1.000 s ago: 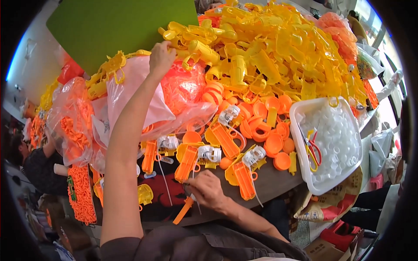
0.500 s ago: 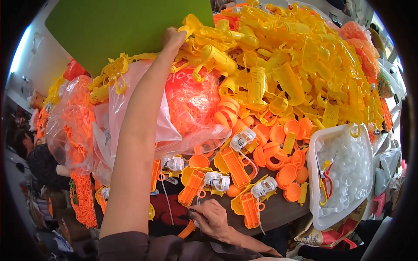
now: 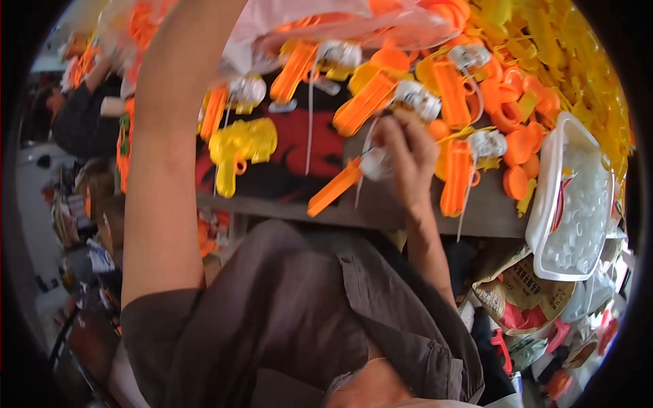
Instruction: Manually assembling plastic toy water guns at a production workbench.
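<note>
My left forearm (image 3: 166,143) reaches up past the top edge, so its hand is out of sight. Over the near side of the table, my right hand (image 3: 408,153) has its fingers bent together; what lies between the fingertips is hidden and blurred. Right under it is a whitish round part (image 3: 375,164), next to an orange bar-shaped piece (image 3: 335,188). Beyond and beside the hand lie several open toy-gun halves with orange boxes (image 3: 366,103) and white mechanisms (image 3: 418,99), thin pale cords hanging from them. A closed yellow toy gun (image 3: 243,151) lies left of the hand.
A white tub (image 3: 534,221) of clear rings stands at the table's right edge. Orange caps (image 3: 520,139) and a heap of yellow shells (image 3: 571,61) lie behind. Plastic bags (image 3: 306,24) fill the back. Another person (image 3: 88,119) is at far left.
The view has tilted down, and my left hand, earlier holding a yellow shell at the heap, has left the picture. My right hand stays near the same orange piece.
</note>
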A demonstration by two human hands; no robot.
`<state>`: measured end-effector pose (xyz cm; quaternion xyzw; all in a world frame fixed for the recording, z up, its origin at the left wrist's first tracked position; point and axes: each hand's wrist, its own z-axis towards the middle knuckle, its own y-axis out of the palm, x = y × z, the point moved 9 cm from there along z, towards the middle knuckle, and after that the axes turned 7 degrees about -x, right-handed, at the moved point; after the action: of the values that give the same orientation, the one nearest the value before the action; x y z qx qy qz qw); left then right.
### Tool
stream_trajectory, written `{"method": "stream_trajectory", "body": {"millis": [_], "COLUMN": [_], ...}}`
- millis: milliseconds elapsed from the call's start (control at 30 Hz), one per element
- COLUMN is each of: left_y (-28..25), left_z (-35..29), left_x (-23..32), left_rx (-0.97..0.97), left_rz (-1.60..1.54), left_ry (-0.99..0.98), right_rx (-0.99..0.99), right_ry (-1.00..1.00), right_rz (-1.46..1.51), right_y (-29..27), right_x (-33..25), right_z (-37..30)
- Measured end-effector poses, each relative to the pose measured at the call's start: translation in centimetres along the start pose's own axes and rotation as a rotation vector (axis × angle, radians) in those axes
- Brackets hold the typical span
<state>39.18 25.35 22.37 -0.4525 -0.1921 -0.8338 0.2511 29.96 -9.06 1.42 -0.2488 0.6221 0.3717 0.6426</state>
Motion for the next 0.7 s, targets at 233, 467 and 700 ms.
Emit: {"method": "stream_trajectory", "body": {"millis": [233,467,700], "left_y": [-4.7,-5.3,-1.7], "left_z": [-33.3,-55.0,-51.8], "left_x": [4.7,3.3,1.2], "left_rx": [0.023,0.266,0.305], "left_rz": [-0.511,-0.62,-0.722], "left_ry": [-0.584,-0.971,-0.739], "right_rx": [-0.094,-0.325,-0.181], "right_ry": [-0.181,-0.338,-0.354], "right_rz": [0.444,0.924,0.611], "right_y": [-1.6,-4.3,-5.2], "right_x": [0.5,-4.8,-8.1], "right_z": [0.5,-1.1,-1.1]}}
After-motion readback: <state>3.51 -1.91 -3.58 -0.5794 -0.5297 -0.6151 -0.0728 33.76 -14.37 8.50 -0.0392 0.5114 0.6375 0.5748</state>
